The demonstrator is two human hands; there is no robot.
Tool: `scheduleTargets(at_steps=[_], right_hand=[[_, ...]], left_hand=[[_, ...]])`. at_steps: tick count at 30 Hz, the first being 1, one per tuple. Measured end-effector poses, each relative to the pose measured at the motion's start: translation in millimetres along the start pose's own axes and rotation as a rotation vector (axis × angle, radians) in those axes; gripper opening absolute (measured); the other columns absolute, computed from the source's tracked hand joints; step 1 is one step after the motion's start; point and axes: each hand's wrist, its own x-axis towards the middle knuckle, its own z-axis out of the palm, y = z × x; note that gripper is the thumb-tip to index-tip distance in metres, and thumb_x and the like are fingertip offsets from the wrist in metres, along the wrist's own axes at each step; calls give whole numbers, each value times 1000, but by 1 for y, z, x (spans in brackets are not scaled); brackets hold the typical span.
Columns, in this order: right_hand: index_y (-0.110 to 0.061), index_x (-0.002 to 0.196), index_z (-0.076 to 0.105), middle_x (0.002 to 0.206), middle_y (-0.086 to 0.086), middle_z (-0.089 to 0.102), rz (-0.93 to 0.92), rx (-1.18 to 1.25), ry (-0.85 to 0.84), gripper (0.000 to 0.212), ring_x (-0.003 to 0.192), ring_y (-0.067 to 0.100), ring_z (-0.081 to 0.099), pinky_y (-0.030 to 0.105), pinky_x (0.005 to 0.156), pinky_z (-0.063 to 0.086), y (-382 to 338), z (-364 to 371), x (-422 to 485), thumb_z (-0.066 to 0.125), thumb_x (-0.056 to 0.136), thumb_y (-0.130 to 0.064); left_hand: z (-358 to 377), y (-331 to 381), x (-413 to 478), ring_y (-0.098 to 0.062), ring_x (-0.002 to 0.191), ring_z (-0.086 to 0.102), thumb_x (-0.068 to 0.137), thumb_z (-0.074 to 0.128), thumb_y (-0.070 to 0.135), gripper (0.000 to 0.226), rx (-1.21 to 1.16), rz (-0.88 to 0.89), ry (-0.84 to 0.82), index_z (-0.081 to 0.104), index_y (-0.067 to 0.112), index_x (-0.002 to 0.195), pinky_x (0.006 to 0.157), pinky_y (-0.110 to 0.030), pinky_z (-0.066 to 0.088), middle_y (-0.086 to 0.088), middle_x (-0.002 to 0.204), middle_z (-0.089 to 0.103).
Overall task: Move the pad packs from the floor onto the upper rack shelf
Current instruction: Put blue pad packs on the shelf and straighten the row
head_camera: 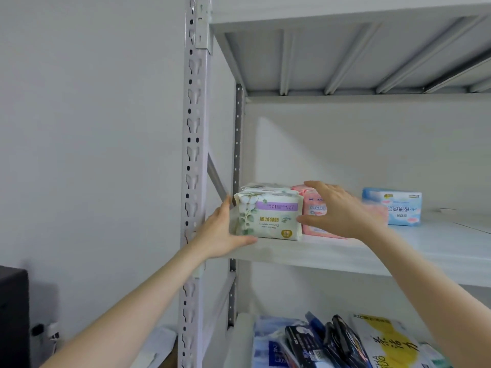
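As left hand point(220, 235) touches it, white floral pack point(268, 217) sits inverted; seemingly stacked.

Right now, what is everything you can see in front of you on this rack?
white floral pad pack: at least one, white with a purple band, left end of the rack shelf, printed upside down
pink pad pack: one, pink, right beside the white pack, partly hidden by a hand
blue pad pack: one, blue and white, farther right, standing apart
rack shelf: one, white, under the three packs
top shelf: one, grey-white, ribbed underside overhead
rack upright: one, pale grey, slotted, left front
packages: several, blue, black, yellow-white, on the lower shelf
black box: one, bottom left
left hand: against the white pack's left side
right hand: spread, thumb on the white pack's right side
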Motion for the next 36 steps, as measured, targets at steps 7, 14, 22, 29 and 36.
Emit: scheduleTargets(at_steps=[7,14,22,29,36], right_hand=[[-33,146,27,144,-4,46,3,88,-189,92,128,21,44,37,104,37,0,-2,38,74,71,-57],[-28,145,34,142,-9,47,2,94,-377,94,126,13,46,33,108,35,-4,-6,65,78,67,-56],[-25,142,40,142,-9,47,-39,79,-404,91,126,12,46,36,109,37,-2,-1,79,78,67,-57],[-26,141,43,139,-9,47,-40,70,-387,88,124,14,46,34,105,38,-3,5,83,76,67,-60],[-27,140,43,138,-8,47,-16,47,-405,85,125,15,45,35,105,37,-5,3,81,74,68,-62]], left_hand=[[0,-11,31,-2,130,35,68,83,47,103,-239,24,-123,18,35,147,96,-21,29,24,133,37],[-2,-21,54,-4,134,38,64,88,43,105,-348,5,-330,25,38,147,108,-30,40,20,141,44],[-2,-23,56,-1,126,47,71,85,29,87,-406,37,-361,36,35,142,86,-17,49,22,130,54],[-2,-25,59,6,111,58,76,81,18,69,-427,43,-395,44,35,132,94,-17,48,19,121,63],[-3,-23,58,-1,116,57,77,81,20,69,-438,26,-405,45,32,135,97,-20,48,15,125,62]])
